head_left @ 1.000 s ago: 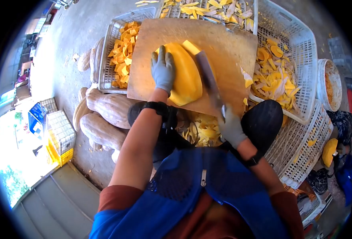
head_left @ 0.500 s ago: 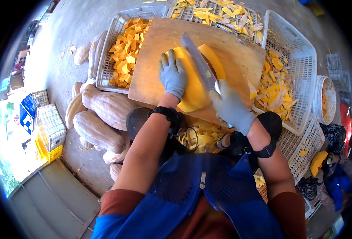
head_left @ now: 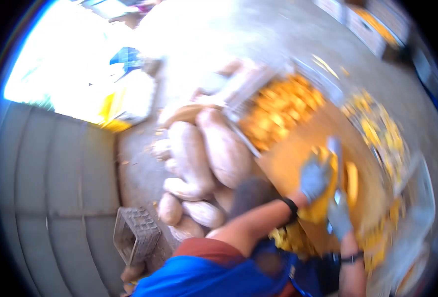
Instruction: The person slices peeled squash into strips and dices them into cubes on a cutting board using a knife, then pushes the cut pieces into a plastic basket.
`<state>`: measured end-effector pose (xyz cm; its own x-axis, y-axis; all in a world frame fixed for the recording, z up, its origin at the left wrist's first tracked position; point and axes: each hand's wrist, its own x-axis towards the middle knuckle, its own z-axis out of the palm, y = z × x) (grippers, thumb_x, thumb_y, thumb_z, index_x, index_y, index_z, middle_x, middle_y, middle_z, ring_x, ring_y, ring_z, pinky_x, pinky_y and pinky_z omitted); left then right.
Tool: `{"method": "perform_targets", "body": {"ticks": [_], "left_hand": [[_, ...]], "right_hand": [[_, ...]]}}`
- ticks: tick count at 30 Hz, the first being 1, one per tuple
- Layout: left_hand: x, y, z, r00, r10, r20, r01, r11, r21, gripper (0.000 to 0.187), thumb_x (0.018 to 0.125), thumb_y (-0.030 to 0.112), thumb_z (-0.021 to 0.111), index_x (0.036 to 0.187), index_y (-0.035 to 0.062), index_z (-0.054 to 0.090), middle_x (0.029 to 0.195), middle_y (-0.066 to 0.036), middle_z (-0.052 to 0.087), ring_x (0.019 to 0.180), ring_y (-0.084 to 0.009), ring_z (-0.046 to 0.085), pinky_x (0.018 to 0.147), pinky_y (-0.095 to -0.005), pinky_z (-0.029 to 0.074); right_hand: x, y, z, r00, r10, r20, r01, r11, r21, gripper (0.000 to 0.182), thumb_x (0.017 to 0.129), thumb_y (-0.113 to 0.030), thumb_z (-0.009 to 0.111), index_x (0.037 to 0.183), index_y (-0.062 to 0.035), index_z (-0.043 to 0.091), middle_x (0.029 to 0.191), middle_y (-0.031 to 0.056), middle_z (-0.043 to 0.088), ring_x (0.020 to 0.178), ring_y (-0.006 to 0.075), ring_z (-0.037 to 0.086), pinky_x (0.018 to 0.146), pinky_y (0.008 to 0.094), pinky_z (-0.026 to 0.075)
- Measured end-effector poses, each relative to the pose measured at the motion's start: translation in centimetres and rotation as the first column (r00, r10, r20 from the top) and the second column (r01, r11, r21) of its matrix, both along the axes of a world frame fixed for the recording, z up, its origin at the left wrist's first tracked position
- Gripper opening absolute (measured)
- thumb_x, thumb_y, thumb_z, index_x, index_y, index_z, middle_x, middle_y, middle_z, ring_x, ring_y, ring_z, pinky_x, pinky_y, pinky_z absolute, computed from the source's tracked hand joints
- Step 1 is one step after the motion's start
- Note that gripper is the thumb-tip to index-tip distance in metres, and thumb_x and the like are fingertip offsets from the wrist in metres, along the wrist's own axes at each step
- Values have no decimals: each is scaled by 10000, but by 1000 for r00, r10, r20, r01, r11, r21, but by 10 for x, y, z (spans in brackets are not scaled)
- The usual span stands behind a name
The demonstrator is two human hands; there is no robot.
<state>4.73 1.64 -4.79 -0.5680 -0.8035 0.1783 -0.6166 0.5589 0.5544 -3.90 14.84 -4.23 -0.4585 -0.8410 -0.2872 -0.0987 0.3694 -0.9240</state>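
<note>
My left hand [head_left: 314,179], in a grey glove, rests with spread fingers on a large peeled pumpkin piece [head_left: 319,210]. In my right hand [head_left: 339,218], also gloved, is the handle of a large kitchen knife [head_left: 334,146]. Its blade points away from me, between the big piece and a narrower pumpkin slice [head_left: 352,180]. Both pieces lie on a wooden cutting board [head_left: 286,166]. Motion blur softens the whole view, and the cut face is hard to see.
Left of the board stands a crate [head_left: 246,137] heaped with pumpkin cubes [head_left: 283,111]. Whole pumpkins [head_left: 224,148] lie on the floor. Peelings [head_left: 377,123] fill a crate beyond the board; another crate [head_left: 429,193] is at right. A small crate [head_left: 137,230] sits by the metal wall [head_left: 60,188].
My view has swung left, so the board and hands now appear farther right and tilted. The left hand stays on the pumpkin and the right keeps the knife beside it.
</note>
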Motion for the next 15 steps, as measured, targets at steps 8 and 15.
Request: {"method": "perform_targets", "body": {"ticks": [8,15], "left_hand": [[-4,6,36,987,-29,159,-10,971,240,500,962,358,400,1440,215,364,1497,-245,249,1360,-442,271,1101,-491,248],[0,1,24,991,-24,130,-6,973,230,504,959,360,407,1435,202,367,1494,-256,244,1354,-448,275,1102,-495,243]], "right_hand": [[1,68,131,972,-73,225,-81,792,605,333,948,-196,470,1219,-17,395,647,83,550,480,215,569,429,353,479],[76,125,-53,986,-4,-164,32,986,165,472,943,-133,432,1387,-10,328,1022,194,565,882,314,575,863,427,429]]}}
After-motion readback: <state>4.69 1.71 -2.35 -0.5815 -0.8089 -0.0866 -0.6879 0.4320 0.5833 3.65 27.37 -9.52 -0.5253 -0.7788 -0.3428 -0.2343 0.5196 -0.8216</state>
